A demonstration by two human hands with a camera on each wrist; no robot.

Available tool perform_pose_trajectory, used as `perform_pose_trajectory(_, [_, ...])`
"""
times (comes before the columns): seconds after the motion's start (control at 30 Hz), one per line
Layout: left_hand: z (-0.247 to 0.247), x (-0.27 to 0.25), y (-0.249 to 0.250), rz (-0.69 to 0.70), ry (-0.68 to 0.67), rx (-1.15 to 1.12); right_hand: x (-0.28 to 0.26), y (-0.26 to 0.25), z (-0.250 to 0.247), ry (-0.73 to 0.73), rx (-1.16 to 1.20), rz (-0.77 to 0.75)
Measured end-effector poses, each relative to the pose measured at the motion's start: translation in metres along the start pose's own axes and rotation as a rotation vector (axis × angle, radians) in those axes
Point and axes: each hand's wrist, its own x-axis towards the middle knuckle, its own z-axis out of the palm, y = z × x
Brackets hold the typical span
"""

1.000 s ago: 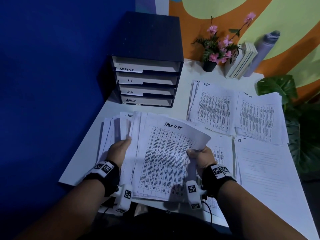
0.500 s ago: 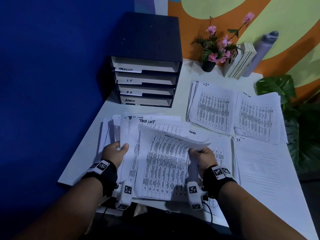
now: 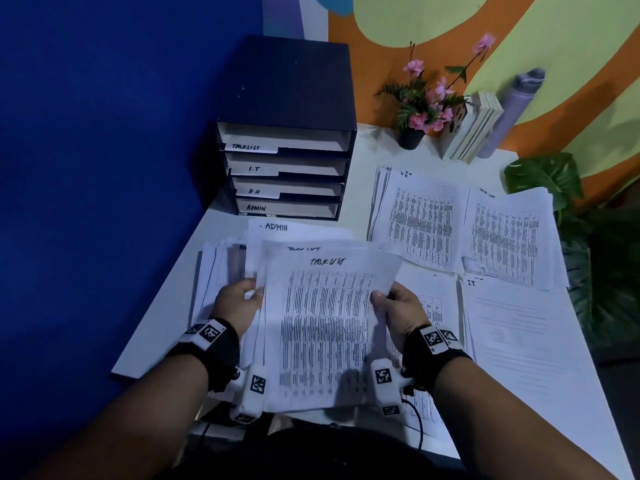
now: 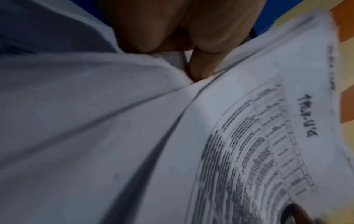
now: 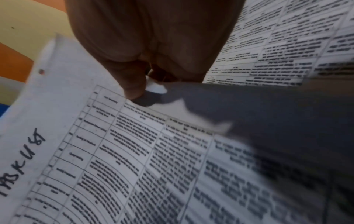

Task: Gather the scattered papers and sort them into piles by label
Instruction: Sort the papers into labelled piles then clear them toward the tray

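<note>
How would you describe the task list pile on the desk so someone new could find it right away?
Start at the dark drawer unit at the desk's back left, then look right, past the flower pot. Two piles of dense tables lie side by side; the task list pile is the right one, nearest the big leaf, beside the H.R. pile.

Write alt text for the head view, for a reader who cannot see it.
Both hands, left hand and right hand, hold a printed sheet headed TASKLIST over a loose stack of papers on a white table. Sorted piles lie to the right; a labelled drawer organiser stands behind.
</note>
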Motion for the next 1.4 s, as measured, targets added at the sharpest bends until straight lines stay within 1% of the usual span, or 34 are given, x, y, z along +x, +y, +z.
perform_pose_trajectory(0.07, [0.006,-0.003,0.013,-0.007,-0.024,-0.049,-0.001,-0.009,0.000,0.014,0.022,-0.005])
perform_pose_trajectory(0.13, [0.013,-0.009,0.027,-0.064,-0.047,-0.105,0.001,-0.019,-0.004,0.052,0.030,-0.045])
perform_pose_trajectory(0.17, [0.018,-0.011,0.033,-0.055,-0.058,-0.109,0.003,-0.023,-0.006,0.078,0.025,-0.071])
perform_pose_trajectory(0.23, [0.031,-0.016,0.045,0.102,-0.076,0.003,0.005,-0.033,-0.013,0.101,-0.007,-0.128])
perform_pose_trajectory(0.27, [0.036,-0.017,0.052,0.156,-0.043,0.061,0.007,-0.037,-0.016,0.101,-0.027,-0.149])
perform_pose_trajectory(0.3, [0.041,-0.017,0.058,0.180,0.004,0.076,0.005,-0.043,-0.019,0.084,-0.022,-0.166])
perform_pose_trajectory(0.37, [0.049,-0.017,0.070,0.165,0.096,0.027,0.004,-0.050,-0.027,0.038,-0.012,-0.176])
perform_pose_trajectory(0.4, [0.052,-0.017,0.077,0.163,0.150,-0.003,0.004,-0.051,-0.034,0.011,-0.047,-0.149])
perform_pose_trajectory(0.47, [0.059,-0.017,0.089,0.189,0.214,-0.078,0.002,-0.048,-0.049,-0.058,-0.162,-0.055])
perform_pose_trajectory(0.5, [0.063,-0.018,0.094,0.208,0.218,-0.116,0.003,-0.043,-0.058,-0.092,-0.205,-0.025])
perform_pose_trajectory(0.53, [0.067,-0.020,0.098,0.220,0.221,-0.140,0.005,-0.039,-0.068,-0.097,-0.222,-0.007])
perform_pose_trajectory(0.57, [0.072,-0.022,0.101,0.227,0.217,-0.153,0.003,-0.036,-0.076,-0.076,-0.229,-0.008])
perform_pose_trajectory(0.6, [0.076,-0.024,0.103,0.224,0.209,-0.158,0.010,-0.028,-0.087,-0.017,-0.241,-0.020])
perform_pose_trajectory(0.7, [0.092,-0.028,0.100,0.244,0.167,-0.094,0.022,-0.030,-0.117,0.213,-0.269,-0.023])
perform_pose_trajectory(0.73, [0.096,-0.031,0.099,0.249,0.154,-0.070,0.025,-0.037,-0.128,0.288,-0.230,-0.006])
perform_pose_trajectory(0.77, [0.101,-0.034,0.099,0.252,0.141,-0.059,0.027,-0.048,-0.138,0.329,-0.162,0.007])
perform_pose_trajectory(0.83, [0.108,-0.042,0.102,0.261,0.109,-0.047,0.035,-0.072,-0.164,0.431,-0.078,-0.021])
perform_pose_trajectory(0.87, [0.112,-0.045,0.103,0.268,0.093,-0.046,0.038,-0.086,-0.177,0.480,-0.098,-0.058])
perform_pose_trajectory(0.9, [0.114,-0.048,0.104,0.274,0.074,-0.042,0.041,-0.100,-0.192,0.536,-0.178,-0.109])
perform_pose_trajectory(0.97, [0.117,-0.051,0.106,0.277,0.045,-0.042,0.051,-0.120,-0.222,0.639,-0.430,-0.149])
perform_pose_trajectory(1.03, [0.120,-0.053,0.106,0.283,0.031,-0.043,0.061,-0.135,-0.247,0.677,-0.555,-0.140])
perform_pose_trajectory(1.2, [0.126,-0.059,0.105,0.294,0.007,-0.049,0.084,-0.156,-0.286,0.745,-0.703,-0.050])
perform_pose_trajectory(1.33, [0.130,-0.063,0.100,0.298,-0.017,-0.017,0.096,-0.161,-0.294,0.763,-0.878,-0.068])
perform_pose_trajectory(1.4, [0.132,-0.064,0.095,0.293,-0.010,0.006,0.098,-0.161,-0.284,0.749,-0.965,-0.107])
